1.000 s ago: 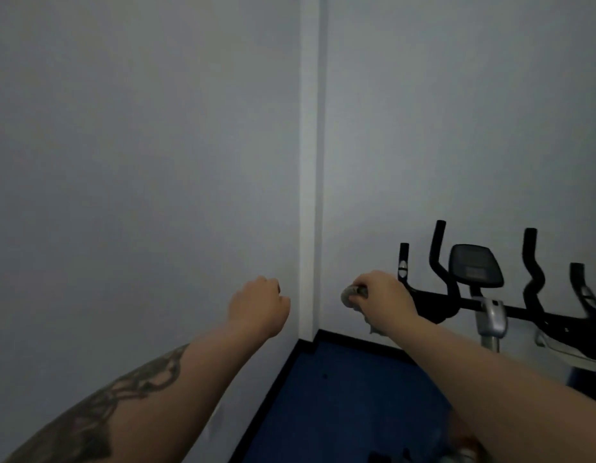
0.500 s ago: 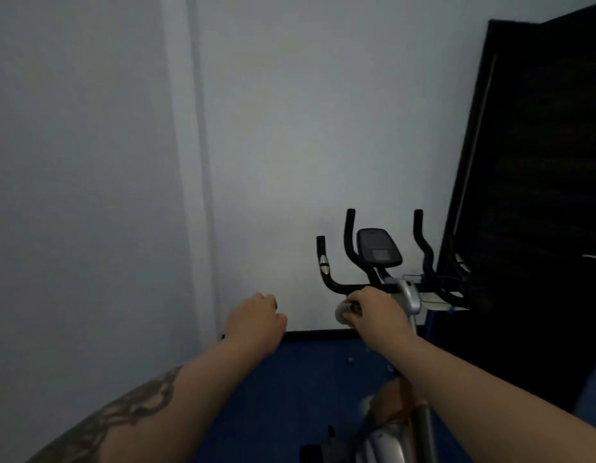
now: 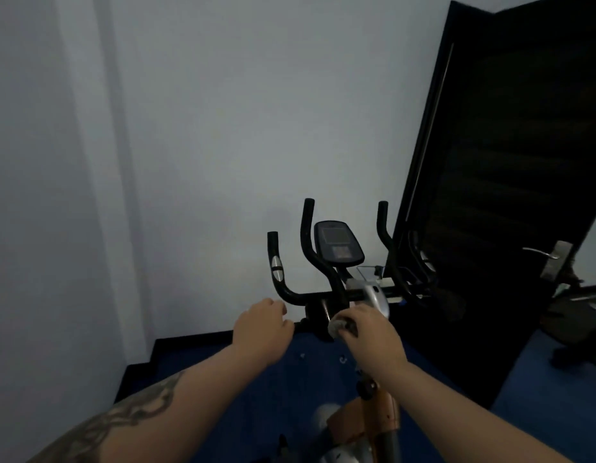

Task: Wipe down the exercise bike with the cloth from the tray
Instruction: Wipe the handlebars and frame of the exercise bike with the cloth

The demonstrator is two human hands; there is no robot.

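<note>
Two hands near the exercise bike: right hand grips cloth; left hand curled, empty.

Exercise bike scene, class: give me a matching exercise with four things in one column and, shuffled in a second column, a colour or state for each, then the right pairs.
Things:
1. cloth
2. left hand
3. door
4. bike frame

Descriptions:
A. orange
B. curled, holding nothing
C. grey, bunched in the right hand
D. black, standing open

Pairs: 1-C, 2-B, 3-D, 4-A
</note>
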